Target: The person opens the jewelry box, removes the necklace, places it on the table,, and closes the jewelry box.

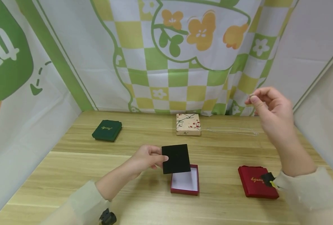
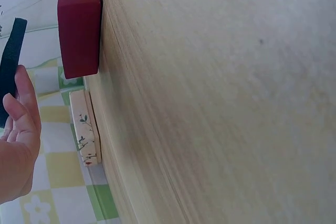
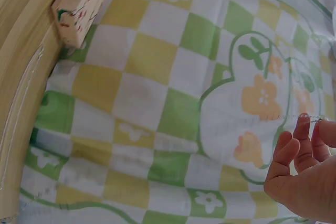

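My left hand (image 1: 146, 159) pinches a flat black square pad (image 1: 177, 162) by its left edge, thumb on the near face. The pad overlaps the far part of an open red box base (image 1: 184, 192) with a white inside. In the left wrist view the pad (image 2: 11, 59) is seen edge-on, raised above the table. My right hand (image 1: 276, 109) is lifted high at the right. Its thumb and fingertips pinch a thin fine chain (image 3: 314, 118), of which only a short, faint length shows in the right wrist view.
A silver necklace (image 1: 231, 129) lies stretched on the wooden table, right of a cream flower-patterned box (image 1: 188, 125). A green box (image 1: 107, 130) sits at the back left. A red lid (image 1: 256, 184) with gold lettering lies front right. A checked curtain (image 1: 177, 81) hangs behind.
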A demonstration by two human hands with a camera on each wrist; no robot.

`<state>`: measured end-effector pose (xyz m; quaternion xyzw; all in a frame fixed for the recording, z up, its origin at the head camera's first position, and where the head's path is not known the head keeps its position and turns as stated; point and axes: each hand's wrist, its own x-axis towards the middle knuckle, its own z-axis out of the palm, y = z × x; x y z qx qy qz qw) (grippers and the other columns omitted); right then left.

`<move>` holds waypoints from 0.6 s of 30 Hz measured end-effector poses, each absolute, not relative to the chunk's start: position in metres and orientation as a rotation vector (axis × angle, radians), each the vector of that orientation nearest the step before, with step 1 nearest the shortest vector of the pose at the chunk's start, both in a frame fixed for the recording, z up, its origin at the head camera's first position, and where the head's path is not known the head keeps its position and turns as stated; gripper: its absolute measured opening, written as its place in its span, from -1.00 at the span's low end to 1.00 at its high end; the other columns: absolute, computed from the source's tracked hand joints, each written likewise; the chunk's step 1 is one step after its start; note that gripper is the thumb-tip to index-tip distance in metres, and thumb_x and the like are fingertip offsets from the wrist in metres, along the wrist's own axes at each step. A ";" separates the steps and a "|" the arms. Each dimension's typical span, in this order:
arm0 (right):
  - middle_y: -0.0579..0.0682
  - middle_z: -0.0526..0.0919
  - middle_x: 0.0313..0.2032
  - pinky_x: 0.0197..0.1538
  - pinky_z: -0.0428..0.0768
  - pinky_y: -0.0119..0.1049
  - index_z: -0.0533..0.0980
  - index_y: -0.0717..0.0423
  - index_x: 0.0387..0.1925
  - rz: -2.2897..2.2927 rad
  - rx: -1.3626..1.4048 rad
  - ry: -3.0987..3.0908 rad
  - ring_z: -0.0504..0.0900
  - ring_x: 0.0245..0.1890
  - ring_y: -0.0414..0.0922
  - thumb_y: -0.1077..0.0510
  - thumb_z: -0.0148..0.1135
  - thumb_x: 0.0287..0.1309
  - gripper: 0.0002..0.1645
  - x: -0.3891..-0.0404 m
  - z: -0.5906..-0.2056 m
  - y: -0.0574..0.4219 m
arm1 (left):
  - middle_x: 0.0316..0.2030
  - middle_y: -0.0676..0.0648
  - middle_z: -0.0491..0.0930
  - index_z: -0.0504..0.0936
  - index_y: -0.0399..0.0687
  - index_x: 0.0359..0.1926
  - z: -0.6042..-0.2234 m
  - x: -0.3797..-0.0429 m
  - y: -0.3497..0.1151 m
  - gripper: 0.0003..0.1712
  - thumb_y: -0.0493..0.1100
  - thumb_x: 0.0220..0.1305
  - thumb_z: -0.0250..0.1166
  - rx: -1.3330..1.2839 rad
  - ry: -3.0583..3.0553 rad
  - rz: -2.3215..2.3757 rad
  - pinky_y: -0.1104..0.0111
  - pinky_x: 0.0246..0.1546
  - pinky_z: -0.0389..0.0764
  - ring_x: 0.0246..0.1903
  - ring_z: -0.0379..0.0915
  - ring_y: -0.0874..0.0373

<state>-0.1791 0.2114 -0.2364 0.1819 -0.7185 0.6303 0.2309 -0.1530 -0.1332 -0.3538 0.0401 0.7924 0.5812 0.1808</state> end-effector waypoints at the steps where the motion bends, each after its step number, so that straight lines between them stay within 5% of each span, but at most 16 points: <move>1: -0.21 0.68 -0.37 -0.32 0.43 -0.52 0.55 0.06 -0.27 1.697 0.481 -2.012 0.62 -0.24 -0.29 0.30 0.16 0.34 -0.91 -0.182 -0.237 0.214 | -0.35 -0.08 0.76 0.55 -0.19 -0.35 -0.353 -0.153 -0.134 -0.82 -0.17 0.24 0.34 0.120 2.237 1.637 0.32 -0.28 0.59 -0.37 0.66 0.14; 7: -0.39 0.64 -0.39 -0.20 0.40 -0.51 0.55 -0.04 -0.29 1.487 0.389 -2.195 0.58 -0.24 -0.38 0.23 0.19 0.35 -0.90 -0.199 -0.245 0.221 | -0.33 -0.06 0.75 0.54 -0.18 -0.34 -0.350 -0.152 -0.136 -0.82 -0.16 0.26 0.33 0.137 2.233 1.613 0.31 -0.26 0.60 -0.36 0.63 0.17; 18: -0.41 0.57 -0.31 0.04 0.31 -0.30 0.56 0.19 -0.15 1.292 0.460 -2.450 0.50 -0.15 -0.34 0.07 0.21 0.36 -0.76 -0.222 -0.253 0.209 | -0.31 -0.06 0.75 0.57 -0.26 -0.23 -0.350 -0.151 -0.138 -0.77 -0.15 0.27 0.33 0.158 2.226 1.594 0.31 -0.21 0.60 -0.34 0.62 0.19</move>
